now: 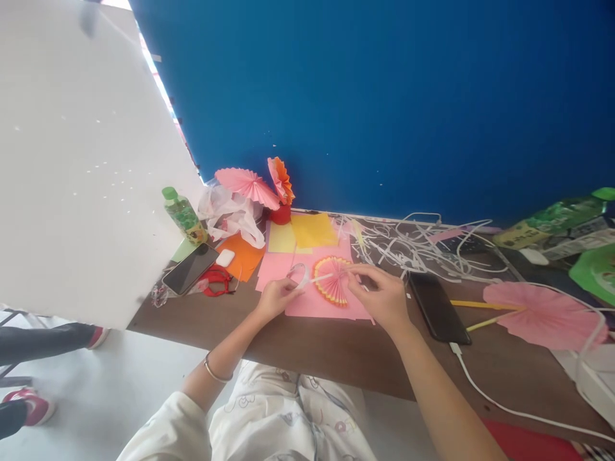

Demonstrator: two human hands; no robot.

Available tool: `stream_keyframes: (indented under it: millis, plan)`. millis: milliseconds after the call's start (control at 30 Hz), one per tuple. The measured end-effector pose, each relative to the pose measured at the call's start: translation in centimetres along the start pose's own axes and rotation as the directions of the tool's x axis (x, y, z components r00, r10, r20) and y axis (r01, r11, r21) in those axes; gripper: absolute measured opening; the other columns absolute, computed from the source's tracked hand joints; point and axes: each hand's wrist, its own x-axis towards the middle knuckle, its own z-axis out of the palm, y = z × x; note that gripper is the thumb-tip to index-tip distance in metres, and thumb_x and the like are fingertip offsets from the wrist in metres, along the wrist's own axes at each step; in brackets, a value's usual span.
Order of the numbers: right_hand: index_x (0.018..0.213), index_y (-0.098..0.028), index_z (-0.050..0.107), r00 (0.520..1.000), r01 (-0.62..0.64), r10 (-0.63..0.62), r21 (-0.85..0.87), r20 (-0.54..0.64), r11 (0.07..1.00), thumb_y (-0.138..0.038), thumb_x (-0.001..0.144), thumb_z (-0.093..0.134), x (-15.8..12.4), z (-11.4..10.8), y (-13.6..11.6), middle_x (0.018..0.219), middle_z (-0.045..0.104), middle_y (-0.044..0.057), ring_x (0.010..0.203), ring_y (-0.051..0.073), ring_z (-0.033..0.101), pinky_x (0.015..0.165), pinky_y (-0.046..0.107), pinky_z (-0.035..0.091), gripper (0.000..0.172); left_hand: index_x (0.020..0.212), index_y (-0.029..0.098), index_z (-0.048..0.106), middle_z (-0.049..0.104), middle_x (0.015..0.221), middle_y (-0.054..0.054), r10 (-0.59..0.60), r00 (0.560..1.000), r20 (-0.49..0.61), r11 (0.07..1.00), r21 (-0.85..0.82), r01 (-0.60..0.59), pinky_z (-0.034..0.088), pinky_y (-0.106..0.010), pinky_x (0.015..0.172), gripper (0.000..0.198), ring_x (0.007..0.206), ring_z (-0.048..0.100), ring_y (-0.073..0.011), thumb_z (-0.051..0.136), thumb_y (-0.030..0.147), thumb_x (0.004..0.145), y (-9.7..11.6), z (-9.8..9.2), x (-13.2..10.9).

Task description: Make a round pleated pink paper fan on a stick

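My left hand is closed on a roll of white tape, held over the left side of the pink paper. A narrow strip of tape runs from the roll to the right, across a pleated pink paper fan with a yellow and orange rim. At the fan's right side my right hand has its thumb and fingers pinched together by the strip's far end; the fingertips partly hide what they grip. Under the fan lie several pink paper sheets.
Yellow sheets, a red pot with paper fans, and a white plastic bag stand behind. A phone and bottle are left. White paper strips, another phone and a pink fan lie right.
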Motion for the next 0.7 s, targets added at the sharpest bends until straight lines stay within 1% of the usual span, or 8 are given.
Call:
stream_keyframes:
  millis: [100,200,233,333,433,500,600,700]
  plan:
    - [0.075,-0.02,0.064,0.998,-0.055,0.053,0.053,0.043,0.997,-0.018,0.074,0.059,-0.2,0.0,-0.4,0.078,0.069,0.003,0.071,0.018,0.066,0.068,0.03,0.056,0.006,0.084,0.02,0.065,0.068,0.078,-0.001,0.012,1.0,-0.027,0.998,0.059,-0.011,0.048,-0.027,0.071,0.022,0.075,0.063,-0.0172,0.06,0.039,0.074,0.0,0.1,0.0]
    - [0.075,-0.019,0.065,0.986,-0.097,0.085,0.079,0.141,0.992,-0.019,0.075,0.058,-0.7,0.2,-1.1,0.078,0.07,0.003,0.073,0.018,0.066,0.071,0.03,0.055,0.007,0.116,0.025,0.053,0.068,0.089,-0.002,0.044,0.999,-0.023,0.99,0.133,-0.04,0.05,-0.027,0.068,0.044,0.072,0.064,-0.0157,0.061,0.036,0.074,0.2,0.0,0.0]
    - [0.077,-0.019,0.065,0.981,-0.102,0.086,0.083,0.176,0.991,-0.02,0.076,0.057,-1.0,0.4,-1.3,0.079,0.07,0.004,0.074,0.019,0.066,0.071,0.03,0.055,0.008,0.122,0.026,0.049,0.067,0.092,-0.002,0.064,0.998,-0.008,0.987,0.151,-0.062,0.05,-0.026,0.067,0.048,0.07,0.064,-0.015,0.06,0.035,0.076,0.3,0.0,0.1]
    - [0.08,-0.02,0.063,0.969,-0.084,0.052,0.121,0.243,0.989,-0.017,0.077,0.055,-2.2,0.9,-1.8,0.083,0.07,0.003,0.077,0.018,0.067,0.072,0.029,0.055,0.009,0.115,0.026,0.055,0.066,0.096,-0.002,0.128,0.99,0.057,0.979,0.151,-0.135,0.05,-0.025,0.066,0.037,0.068,0.064,-0.0139,0.056,0.034,0.079,0.4,-0.2,0.5]
    - [0.083,-0.021,0.06,0.964,-0.058,0.008,0.181,0.264,0.982,-0.014,0.078,0.053,-3.5,1.5,-1.9,0.091,0.069,0.003,0.082,0.017,0.066,0.074,0.028,0.055,0.011,0.106,0.023,0.06,0.066,0.095,-0.003,0.125,0.989,0.082,0.988,0.081,-0.131,0.051,-0.025,0.067,0.032,0.067,0.065,-0.0141,0.059,0.037,0.077,0.4,-0.4,0.9]
    - [0.084,-0.022,0.058,0.948,-0.086,0.013,0.216,0.319,0.973,-0.014,0.079,0.052,-4.1,1.6,-1.8,0.099,0.067,0.004,0.088,0.018,0.065,0.074,0.028,0.056,0.011,0.105,0.021,0.061,0.067,0.093,-0.003,0.108,0.992,0.064,0.993,0.032,-0.11,0.051,-0.024,0.065,0.034,0.064,0.065,-0.0134,0.061,0.037,0.076,0.2,-0.4,1.0]
    - [0.086,-0.021,0.058,0.907,-0.134,0.014,0.256,0.421,0.957,-0.014,0.08,0.05,-4.7,1.4,-1.8,0.108,0.063,0.007,0.098,0.019,0.061,0.079,0.03,0.054,0.012,0.106,0.02,0.06,0.067,0.093,-0.004,0.135,0.991,0.013,0.991,-0.016,-0.134,0.053,-0.023,0.065,0.034,0.066,0.065,-0.0134,0.06,0.037,0.076,0.0,-0.4,1.1]
    - [0.091,-0.021,0.058,0.901,-0.08,-0.05,0.276,0.431,0.958,-0.013,0.078,0.052,-4.9,0.8,-1.9,0.105,0.063,0.008,0.099,0.02,0.059,0.084,0.036,0.05,0.017,0.107,0.019,0.058,0.068,0.089,-0.004,0.216,0.974,-0.075,0.976,-0.019,-0.218,0.054,-0.025,0.069,0.033,0.076,0.066,-0.0156,0.058,0.035,0.078,0.0,-0.4,1.1]
